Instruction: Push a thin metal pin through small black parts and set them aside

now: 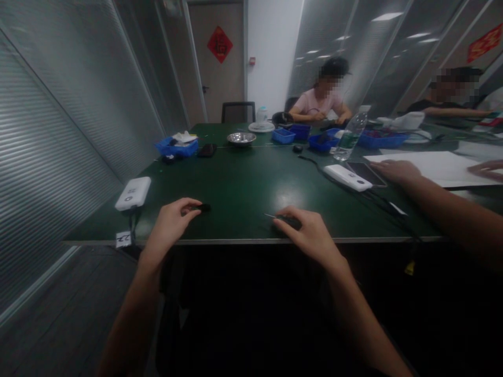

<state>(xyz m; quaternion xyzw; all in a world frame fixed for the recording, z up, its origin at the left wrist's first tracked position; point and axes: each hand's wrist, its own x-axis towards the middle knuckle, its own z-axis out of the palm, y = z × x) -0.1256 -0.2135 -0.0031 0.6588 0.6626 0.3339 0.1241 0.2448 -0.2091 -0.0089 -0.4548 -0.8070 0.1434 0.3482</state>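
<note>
My left hand [173, 222] is closed in a pinch near the table's front edge. Between its thumb and fingertips is a small flat black piece [205, 208], too dark to name. Further right, my right hand [308, 230] is also closed, its thumb and forefinger on a thin needle-like metal piece [269, 215] that points left. The rest of that piece is hidden by the fingers. A gap of bare green tabletop [236, 214] lies between the two hands, so the held things are apart.
White power banks lie at left [134, 193] and right [348, 177], with cables. Behind are a metal bowl [241, 139], blue trays [178, 147], and an upright plastic bottle [351, 137]. A co-worker's arm [424, 193] reaches in over white paper [436, 163]; other people sit beyond.
</note>
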